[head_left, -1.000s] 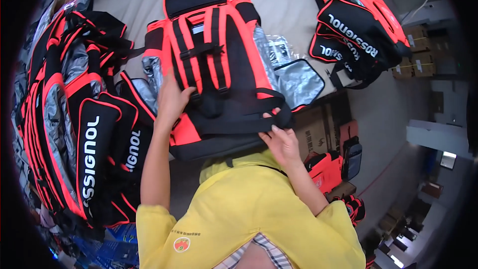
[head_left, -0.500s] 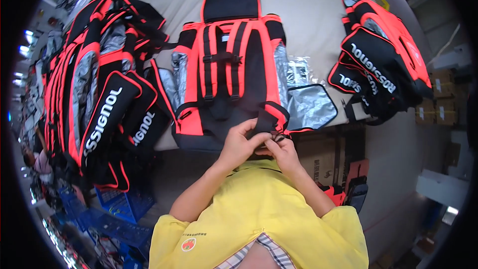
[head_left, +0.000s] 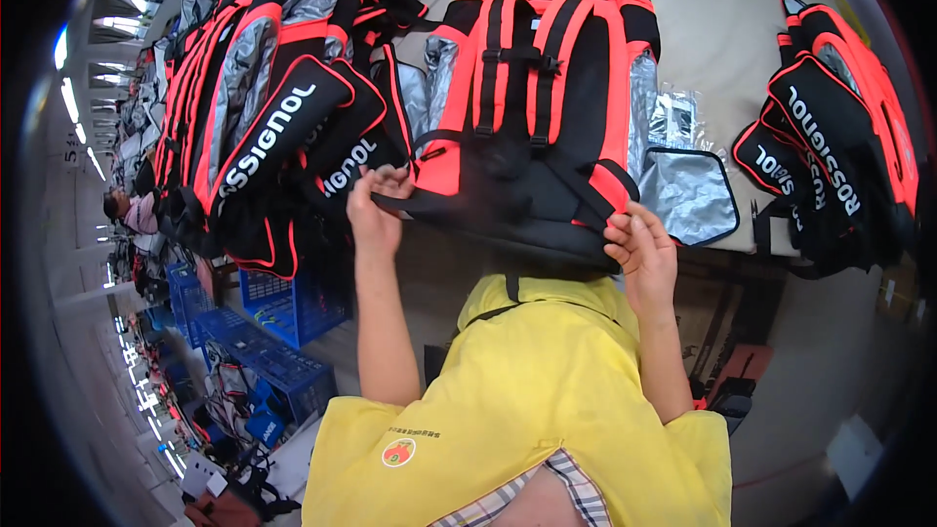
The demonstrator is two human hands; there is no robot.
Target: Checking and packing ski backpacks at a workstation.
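A black and coral-red backpack (head_left: 488,185) lies on the table with its two shoulder straps (head_left: 517,68) facing up and its bottom edge toward me. At its lower left corner my left hand (head_left: 379,210) has fingers curled round the black fabric there. My right hand (head_left: 644,252) is at the lower right corner, thumb and fingers bent against the edge of the coral-red side panel. A dark band (head_left: 576,197) runs slantwise close to that corner. The part of the fabric between the fingertips is largely hidden.
To the left hangs a thick pile of similar bags (head_left: 244,127). More bags (head_left: 830,127) rest at the table's right end. A silver-lined flap (head_left: 691,197) and a clear plastic packet (head_left: 673,117) lie right of the backpack. Blue crates (head_left: 278,356) stand on the floor at left.
My hands, together at the lower right corner before, are now apart; the left has moved across to the lower left corner. The whole view has shifted, so the bags appear farther right and higher.
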